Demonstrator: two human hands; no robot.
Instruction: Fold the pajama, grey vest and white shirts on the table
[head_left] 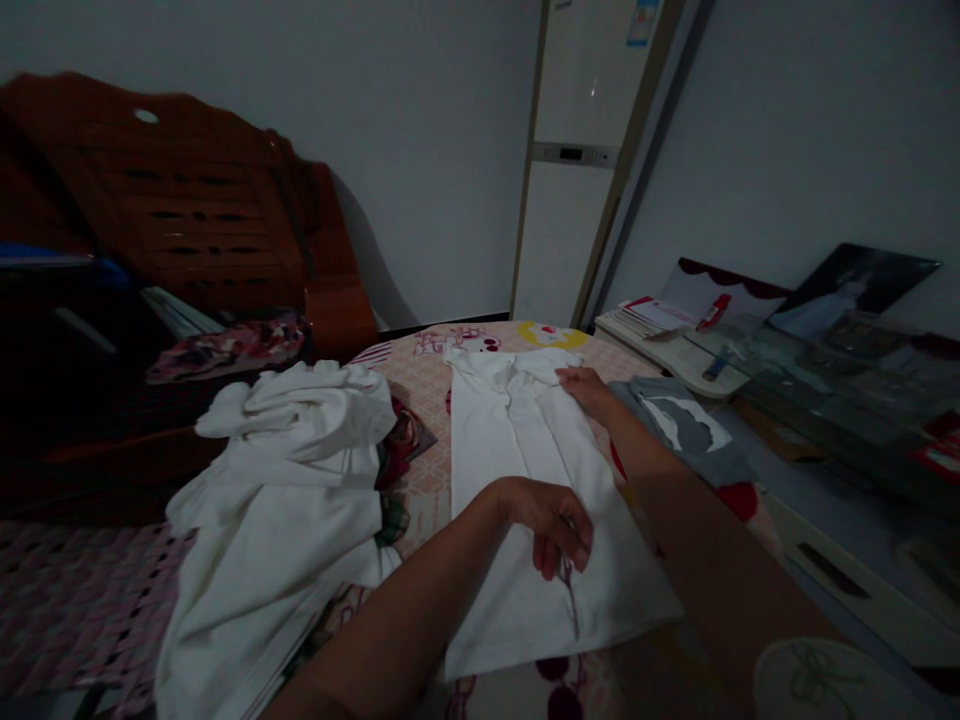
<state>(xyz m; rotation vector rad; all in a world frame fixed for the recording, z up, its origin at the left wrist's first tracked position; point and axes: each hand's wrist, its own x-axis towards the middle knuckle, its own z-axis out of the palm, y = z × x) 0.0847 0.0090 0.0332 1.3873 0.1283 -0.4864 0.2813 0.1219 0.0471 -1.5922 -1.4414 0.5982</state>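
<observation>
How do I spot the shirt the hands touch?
On the bed with the pink patterned sheet, a white collared shirt lies in the middle under the left hand and right hand. It is smoothed flat, unlike the crumpled white clothes pile to its left and the grey garment to its right.

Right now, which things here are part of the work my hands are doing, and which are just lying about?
In hand: white shirt, left hand on its lower half, right hand at its collar.
Lying about: heap of white clothes, grey garment, stack of papers, wooden bench.
</observation>
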